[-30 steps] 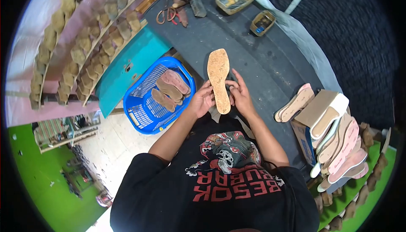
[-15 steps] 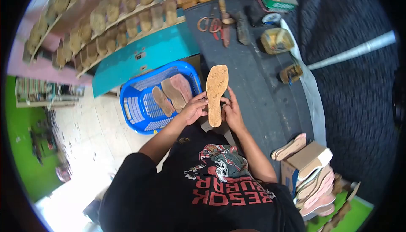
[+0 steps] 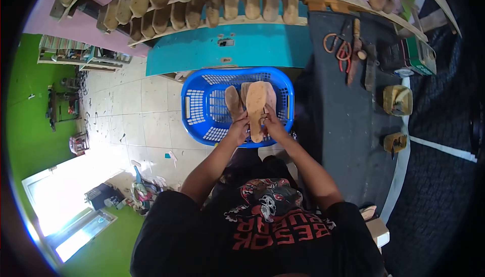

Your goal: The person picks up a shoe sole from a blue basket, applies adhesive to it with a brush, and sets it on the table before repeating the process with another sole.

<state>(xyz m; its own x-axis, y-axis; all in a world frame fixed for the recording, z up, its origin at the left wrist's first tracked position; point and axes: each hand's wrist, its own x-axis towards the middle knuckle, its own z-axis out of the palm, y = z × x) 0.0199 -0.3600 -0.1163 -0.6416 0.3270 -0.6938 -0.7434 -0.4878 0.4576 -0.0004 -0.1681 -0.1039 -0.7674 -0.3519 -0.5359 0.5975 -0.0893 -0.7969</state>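
A tan, cork-like insole [image 3: 256, 100] is held upright between my two hands, over the near side of a blue plastic basket [image 3: 189, 134]. My left hand [image 3: 239, 129] grips its left edge near the heel. My right hand [image 3: 273, 124] has its fingers closed on the right edge. Inside the basket, a brown insole [image 3: 233, 102] leans to the left of the held one. A pinkish insole [image 3: 271, 97] shows behind it on the right, partly covered.
Wooden shoe lasts [image 3: 212, 11] line the shelves above a turquoise panel [image 3: 187, 54]. On the dark worktable [image 3: 348, 140] at right lie scissors [image 3: 343, 50], a wooden-handled tool [image 3: 355, 49] and small yellowish containers [image 3: 397, 100]. Scraps [image 3: 146, 186] lie on the tiled floor.
My view has turned left. Both hands have carried the cork-like insole from beside the worktable to above the blue basket, still gripping it.
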